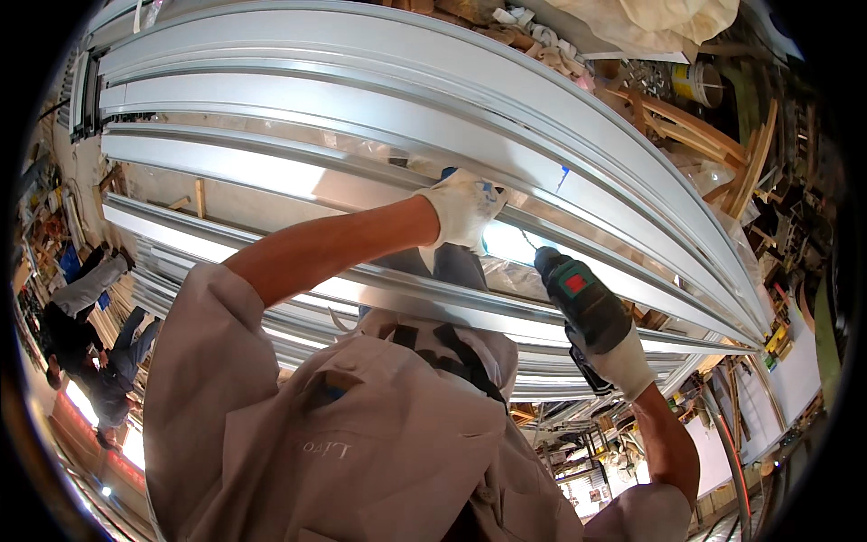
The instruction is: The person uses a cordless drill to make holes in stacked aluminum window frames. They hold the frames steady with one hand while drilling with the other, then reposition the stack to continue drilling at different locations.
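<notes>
Across the middle of the head view, from the far left to the right edge: a stack of long silver aluminium frame profiles (298, 99), their straight rails bent into arcs by the lens, lying on a bench that is mostly hidden beneath them.

Left hand (465, 208): white knitted work glove, forearm bare, reaching in from the lower left. Palm and fingers (483, 194) pressed flat on one profile near the centre of the stack; fingers spread rather than curled, grasping nothing.

Right hand (623, 357): white knitted work glove, forearm rising from the lower right. Fingers clenched round the handle of a dark green cordless drill with a red square label (578, 294). Drill body points up and to the left; its thin bit (526, 239) meets the profile just beside the left hand, on its right and a little nearer.

Person's own clothing: pale beige work shirt (361, 434) with rolled sleeves, filling the near lower part of the view.

Far right: a heap of light wooden offcuts and strips (713, 144); a yellow tub (695, 81) beyond them.

Far top right: a cream cloth or sheet (659, 23), crumpled.

Left edge: two other persons in dark clothes (99, 352), well apart from the stack; what their hands do cannot be told.
</notes>
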Motion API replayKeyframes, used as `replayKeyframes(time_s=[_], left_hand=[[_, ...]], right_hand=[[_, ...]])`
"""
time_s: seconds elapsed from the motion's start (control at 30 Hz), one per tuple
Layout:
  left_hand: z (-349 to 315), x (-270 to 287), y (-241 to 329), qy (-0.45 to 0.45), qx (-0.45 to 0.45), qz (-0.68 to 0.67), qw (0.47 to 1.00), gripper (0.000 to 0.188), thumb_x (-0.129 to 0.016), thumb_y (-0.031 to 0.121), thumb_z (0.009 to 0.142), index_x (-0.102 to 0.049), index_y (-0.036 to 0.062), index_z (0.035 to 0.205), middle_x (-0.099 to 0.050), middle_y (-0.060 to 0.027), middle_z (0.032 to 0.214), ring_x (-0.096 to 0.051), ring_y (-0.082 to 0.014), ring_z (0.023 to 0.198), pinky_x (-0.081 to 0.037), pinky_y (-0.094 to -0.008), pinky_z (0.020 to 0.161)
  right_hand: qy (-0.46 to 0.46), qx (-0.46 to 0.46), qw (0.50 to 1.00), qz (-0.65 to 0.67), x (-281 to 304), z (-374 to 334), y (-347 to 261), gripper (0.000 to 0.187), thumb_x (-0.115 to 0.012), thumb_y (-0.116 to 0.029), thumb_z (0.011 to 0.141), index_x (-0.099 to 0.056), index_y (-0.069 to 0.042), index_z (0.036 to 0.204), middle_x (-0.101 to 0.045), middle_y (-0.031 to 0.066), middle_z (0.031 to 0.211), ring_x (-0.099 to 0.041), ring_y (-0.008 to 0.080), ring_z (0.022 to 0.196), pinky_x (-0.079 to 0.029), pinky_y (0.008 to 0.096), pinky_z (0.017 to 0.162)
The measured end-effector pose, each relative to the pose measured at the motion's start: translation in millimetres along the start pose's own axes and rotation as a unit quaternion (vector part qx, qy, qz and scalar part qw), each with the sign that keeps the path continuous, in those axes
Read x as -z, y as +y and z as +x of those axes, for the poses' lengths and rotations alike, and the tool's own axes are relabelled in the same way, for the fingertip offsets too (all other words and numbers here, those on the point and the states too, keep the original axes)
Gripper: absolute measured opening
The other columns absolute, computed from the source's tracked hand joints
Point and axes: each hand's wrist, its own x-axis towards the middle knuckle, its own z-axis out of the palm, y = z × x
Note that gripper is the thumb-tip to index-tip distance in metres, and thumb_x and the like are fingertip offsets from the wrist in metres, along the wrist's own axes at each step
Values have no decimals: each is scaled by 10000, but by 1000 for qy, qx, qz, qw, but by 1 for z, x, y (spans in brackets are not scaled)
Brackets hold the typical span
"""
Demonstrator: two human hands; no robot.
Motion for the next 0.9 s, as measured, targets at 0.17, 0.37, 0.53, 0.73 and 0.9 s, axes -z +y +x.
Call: replayKeyframes(time_s=[0.17,0.37,0.53,0.73,0.9], left_hand=[[3,13,2,-41,-1,35,999,914,-771,541,718,-458,-87,1303,-674,-164,1061,-655,-285,1055,-514,-356,892],[11,9,1,-98,-6,43,994,977,-768,554,734,-404,-118,1343,-652,-178,1152,-640,-285,1106,-518,-363,893],[10,16,3,-115,-7,48,992,944,-784,538,729,-426,-120,1305,-638,-181,1178,-635,-276,1119,-512,-386,903],[19,-7,1,-63,-2,77,995,611,-751,428,759,-606,3,1172,-687,-118,1090,-683,-249,993,-547,-389,778],[15,3,5,-51,9,70,996,488,-749,349,759,-675,53,1140,-697,-89,1091,-690,-231,979,-552,-389,754]], right_hand=[[-31,34,995,-84,2,5,1,489,-744,-158,754,-591,-46,1204,-639,178,1116,-598,380,1026,-463,451,922],[-30,-21,999,-33,6,11,-19,475,-748,-129,747,-593,-41,1188,-659,160,1050,-624,355,962,-491,408,866],[-7,23,1000,-18,5,16,-34,431,-741,-116,753,-612,-41,1158,-672,148,991,-633,346,922,-499,398,837],[17,55,997,-48,3,13,-35,361,-720,-99,772,-640,-52,1120,-675,162,981,-644,341,898,-500,401,808],[7,-6,1000,-16,6,15,-46,309,-708,-107,789,-645,-46,1085,-679,168,955,-647,363,884,-505,408,778]])
